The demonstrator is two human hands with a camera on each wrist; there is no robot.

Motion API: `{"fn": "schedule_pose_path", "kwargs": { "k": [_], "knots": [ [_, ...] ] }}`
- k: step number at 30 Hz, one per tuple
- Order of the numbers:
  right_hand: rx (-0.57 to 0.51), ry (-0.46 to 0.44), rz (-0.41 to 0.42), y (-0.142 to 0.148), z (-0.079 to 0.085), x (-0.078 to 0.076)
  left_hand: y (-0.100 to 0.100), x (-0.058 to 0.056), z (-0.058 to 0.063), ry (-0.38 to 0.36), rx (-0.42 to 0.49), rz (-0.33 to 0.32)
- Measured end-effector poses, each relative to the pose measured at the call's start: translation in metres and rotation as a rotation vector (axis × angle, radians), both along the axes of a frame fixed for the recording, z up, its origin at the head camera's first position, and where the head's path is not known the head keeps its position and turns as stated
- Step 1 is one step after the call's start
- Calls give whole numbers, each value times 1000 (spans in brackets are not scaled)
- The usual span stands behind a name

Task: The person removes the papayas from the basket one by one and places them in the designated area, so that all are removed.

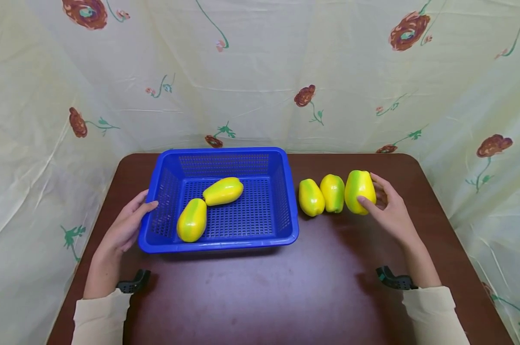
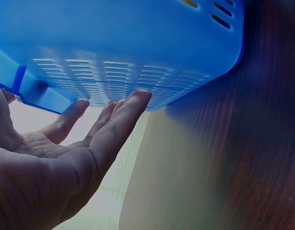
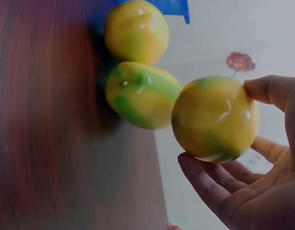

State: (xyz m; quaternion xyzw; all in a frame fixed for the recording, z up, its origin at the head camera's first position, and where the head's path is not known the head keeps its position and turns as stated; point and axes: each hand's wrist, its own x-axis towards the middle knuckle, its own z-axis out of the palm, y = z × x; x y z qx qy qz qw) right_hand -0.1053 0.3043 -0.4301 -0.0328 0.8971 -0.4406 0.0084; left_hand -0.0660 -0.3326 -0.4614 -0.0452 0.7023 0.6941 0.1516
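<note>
here, the right hand [image 1: 394,218] grasps a yellow-green fruit [image 1: 358,190] near the table's [image 1: 251,302] far right corner; its glossy skin likely needs even thumb-and-finger pressure; the left hand [image 1: 123,226] grips the blue basket [image 1: 218,247] by its left rim.

Your wrist views crop your left hand [image 2: 65,165] at eight o'clock, your right hand [image 3: 267,191] at four, the blue basket [image 2: 118,28] at twelve.
</note>
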Motion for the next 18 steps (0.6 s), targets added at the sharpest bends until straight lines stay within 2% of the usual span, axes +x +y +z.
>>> {"fn": "schedule_pose_path", "kwargs": {
  "k": [18],
  "knots": [
    [89,-85,-16,13,-23,-7,0,1,0,6,-21,0]
  ]
}}
